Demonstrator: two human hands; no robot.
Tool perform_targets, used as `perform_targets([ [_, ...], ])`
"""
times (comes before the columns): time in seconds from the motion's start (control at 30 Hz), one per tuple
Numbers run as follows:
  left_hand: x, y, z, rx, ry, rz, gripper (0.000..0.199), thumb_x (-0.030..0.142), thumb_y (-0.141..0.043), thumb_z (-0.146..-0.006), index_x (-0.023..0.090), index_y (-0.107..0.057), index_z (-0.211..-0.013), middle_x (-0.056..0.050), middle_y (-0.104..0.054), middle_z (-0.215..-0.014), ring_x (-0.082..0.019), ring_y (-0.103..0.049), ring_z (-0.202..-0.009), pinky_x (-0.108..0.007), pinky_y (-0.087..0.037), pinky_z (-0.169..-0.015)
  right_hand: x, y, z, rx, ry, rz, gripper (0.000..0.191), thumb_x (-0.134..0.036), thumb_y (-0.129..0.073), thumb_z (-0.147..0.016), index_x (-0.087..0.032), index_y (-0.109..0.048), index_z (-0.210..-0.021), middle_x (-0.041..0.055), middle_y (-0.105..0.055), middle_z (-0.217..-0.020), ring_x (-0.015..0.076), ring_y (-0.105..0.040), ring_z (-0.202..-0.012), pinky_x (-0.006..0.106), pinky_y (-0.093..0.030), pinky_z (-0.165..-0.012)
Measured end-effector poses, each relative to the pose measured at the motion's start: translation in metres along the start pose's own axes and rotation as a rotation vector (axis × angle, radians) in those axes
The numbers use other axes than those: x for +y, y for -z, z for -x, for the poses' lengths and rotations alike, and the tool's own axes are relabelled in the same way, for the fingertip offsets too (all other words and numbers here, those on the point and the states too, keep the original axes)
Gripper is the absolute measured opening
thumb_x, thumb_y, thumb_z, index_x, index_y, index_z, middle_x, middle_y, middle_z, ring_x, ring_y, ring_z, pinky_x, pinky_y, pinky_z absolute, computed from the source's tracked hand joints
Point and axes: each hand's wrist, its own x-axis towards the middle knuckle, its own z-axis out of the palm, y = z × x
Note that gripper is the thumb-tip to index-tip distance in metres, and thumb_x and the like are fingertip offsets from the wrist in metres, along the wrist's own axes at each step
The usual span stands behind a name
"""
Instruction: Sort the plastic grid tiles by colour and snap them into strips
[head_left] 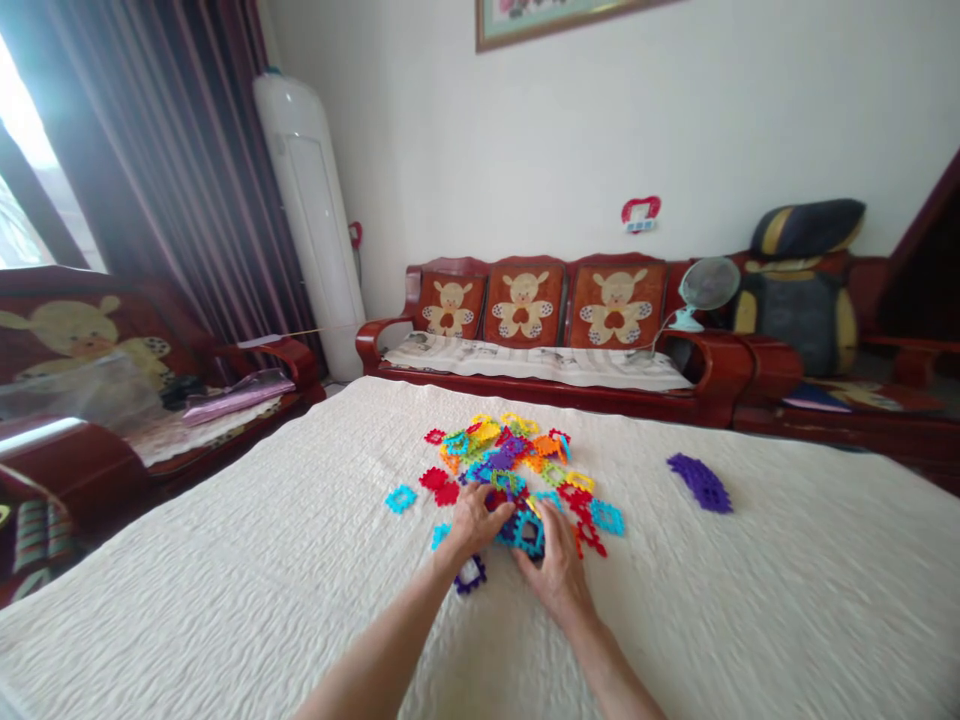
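Many toothed pieces [504, 457] look light, stiff, best edge-held; left hand [471, 522] and right hand [561, 570] curl, whether pinching I can't tell.

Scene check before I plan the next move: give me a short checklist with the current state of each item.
1. Both hands visible: ok, left hand and right hand at the pile's near side.
2. Pile sorted by colour: not ok, colours mixed and overlapping.
3. Purple pieces on the right apart from pile: ok.
4. Light-blue piece left of pile lying separate: ok.
5. Firm grip by either hand: cannot tell, contact too small to make out.
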Motion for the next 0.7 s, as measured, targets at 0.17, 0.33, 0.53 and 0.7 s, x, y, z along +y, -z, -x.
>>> perform_targets([
  [0.17, 0.003, -0.023, -0.01, 0.095, -0.024, 0.038, 0.018, 0.029, -0.063, -0.077, 0.018, -0.072, -0.089, -0.007, -0.07, -0.095, -0.02, -0.063, -0.091, -0.034, -0.049, -0.086, 0.019, -0.013, 0.001, 0.156, -0.075, -0.018, 0.058, -0.022, -0.047, -0.086, -0.018, -0.032, -0.142, 0.0182, -0.047, -0.136, 0.0298, -0.045, -0.127, 0.053, -0.046, -0.098],
  [0.33, 0.011, -0.041, -0.033, 0.137, -0.119, -0.01, 0.015, 0.018, -0.058, -0.079, 0.018, -0.07, -0.088, -0.006, -0.07, -0.094, -0.019, -0.063, -0.092, -0.034, -0.049, -0.089, 0.026, -0.017, 0.002, 0.206, -0.089, -0.037, 0.053, -0.022, -0.046, -0.088, -0.017, -0.037, -0.14, 0.0175, -0.048, -0.136, 0.0284, -0.046, -0.127, 0.05, -0.045, -0.099],
  [0.53, 0.015, -0.039, -0.068, 0.082, -0.152, -0.039, 0.025, 0.021, -0.053, -0.084, 0.023, -0.067, -0.105, -0.004, -0.066, -0.118, -0.015, -0.058, -0.111, -0.029, -0.043, -0.1, 0.027, -0.012, 0.0, 0.203, -0.118, -0.038, 0.048, -0.021, -0.047, -0.087, -0.017, -0.043, -0.135, 0.0182, -0.048, -0.135, 0.0292, -0.046, -0.126, 0.051, -0.045, -0.099],
  [0.7, -0.013, -0.017, -0.073, 0.09, 0.073, -0.12, 0.033, 0.022, -0.051, -0.083, 0.017, -0.063, -0.113, -0.013, -0.066, -0.117, -0.025, -0.056, -0.114, -0.043, -0.041, -0.1, 0.024, -0.011, -0.001, 0.211, -0.13, -0.059, 0.047, -0.02, -0.046, -0.085, -0.018, -0.045, -0.132, 0.017, -0.051, -0.131, 0.0293, -0.047, -0.124, 0.053, -0.045, -0.098],
])
